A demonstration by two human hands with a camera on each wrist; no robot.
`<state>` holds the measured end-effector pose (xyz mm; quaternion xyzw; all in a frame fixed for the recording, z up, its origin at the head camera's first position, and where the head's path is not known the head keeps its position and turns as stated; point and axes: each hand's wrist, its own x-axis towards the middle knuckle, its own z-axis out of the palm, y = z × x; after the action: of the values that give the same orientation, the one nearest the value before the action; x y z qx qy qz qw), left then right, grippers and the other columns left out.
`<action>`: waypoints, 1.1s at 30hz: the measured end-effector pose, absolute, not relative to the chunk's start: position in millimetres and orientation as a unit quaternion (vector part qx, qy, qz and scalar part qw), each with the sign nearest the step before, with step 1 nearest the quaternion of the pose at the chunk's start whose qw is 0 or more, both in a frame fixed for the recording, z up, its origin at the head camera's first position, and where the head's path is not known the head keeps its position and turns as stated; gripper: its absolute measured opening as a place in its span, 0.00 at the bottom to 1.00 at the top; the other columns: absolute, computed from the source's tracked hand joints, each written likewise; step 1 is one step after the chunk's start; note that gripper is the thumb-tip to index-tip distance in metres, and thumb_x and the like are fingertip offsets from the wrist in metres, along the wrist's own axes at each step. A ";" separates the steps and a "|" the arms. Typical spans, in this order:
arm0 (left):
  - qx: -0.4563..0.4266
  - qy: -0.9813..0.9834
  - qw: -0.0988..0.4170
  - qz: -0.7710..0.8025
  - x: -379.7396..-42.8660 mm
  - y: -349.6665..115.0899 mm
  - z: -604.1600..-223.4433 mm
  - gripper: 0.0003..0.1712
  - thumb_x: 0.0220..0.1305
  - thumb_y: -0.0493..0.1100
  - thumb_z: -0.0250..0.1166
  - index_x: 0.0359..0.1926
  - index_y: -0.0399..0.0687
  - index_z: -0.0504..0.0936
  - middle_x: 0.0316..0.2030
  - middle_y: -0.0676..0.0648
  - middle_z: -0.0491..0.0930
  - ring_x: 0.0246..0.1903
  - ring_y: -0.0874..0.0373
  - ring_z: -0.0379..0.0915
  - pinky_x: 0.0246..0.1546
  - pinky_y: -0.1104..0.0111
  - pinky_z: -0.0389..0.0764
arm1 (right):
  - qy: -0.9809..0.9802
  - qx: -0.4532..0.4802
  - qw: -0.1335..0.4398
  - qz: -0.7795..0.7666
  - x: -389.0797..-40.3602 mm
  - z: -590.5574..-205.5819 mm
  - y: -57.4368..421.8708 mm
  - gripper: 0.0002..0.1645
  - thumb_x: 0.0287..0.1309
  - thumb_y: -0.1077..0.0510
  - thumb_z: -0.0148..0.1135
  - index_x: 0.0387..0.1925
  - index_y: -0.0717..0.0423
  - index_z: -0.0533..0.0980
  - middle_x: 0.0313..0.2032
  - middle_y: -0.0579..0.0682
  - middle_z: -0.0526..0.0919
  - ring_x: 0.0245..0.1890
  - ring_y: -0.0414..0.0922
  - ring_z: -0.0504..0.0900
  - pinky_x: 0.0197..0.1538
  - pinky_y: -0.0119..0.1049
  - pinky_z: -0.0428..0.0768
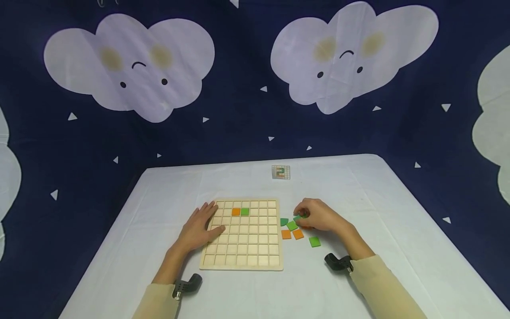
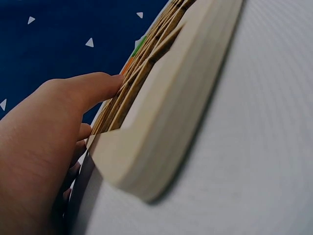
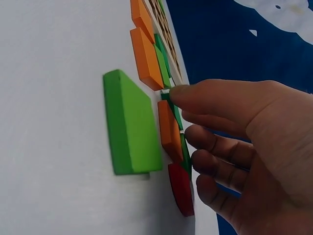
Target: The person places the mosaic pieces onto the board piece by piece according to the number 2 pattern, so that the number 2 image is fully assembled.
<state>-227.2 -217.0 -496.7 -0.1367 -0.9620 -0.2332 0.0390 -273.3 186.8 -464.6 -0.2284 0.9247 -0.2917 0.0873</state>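
Observation:
A square wooden grid board lies on the table, with one orange tile and one light green tile in its upper rows. My left hand rests on its left side, fingers extended along the edge, thumb over the cells. To the right of the board, my right hand is over a group of loose tiles. Its thumb and index finger pinch a dark green tile low among the others. Close by lie an orange tile and a red curved piece, both hidden beneath the hand in the head view.
A light green tile lies apart, nearer me. Two orange tiles, another light green tile and a dark green piece sit beside the board's right edge. A small pattern card lies at the table's back.

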 end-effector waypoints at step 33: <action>-0.132 -0.963 0.038 -0.233 -227.6 -216.7 -497.5 0.49 0.59 0.68 0.60 0.72 0.44 0.60 0.72 0.47 0.54 0.72 0.50 0.43 0.71 0.55 0.43 | 0.933 -0.227 0.025 -0.279 -281.2 -476.6 173.5 0.19 0.42 0.61 0.67 0.42 0.53 0.84 0.36 0.42 0.80 0.32 0.41 0.74 0.37 0.37 0.76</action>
<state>-227.6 -216.7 -497.5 -0.1323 -0.9626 -0.2332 0.0384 -281.2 173.5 -476.6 -0.2267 0.9327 -0.2794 0.0252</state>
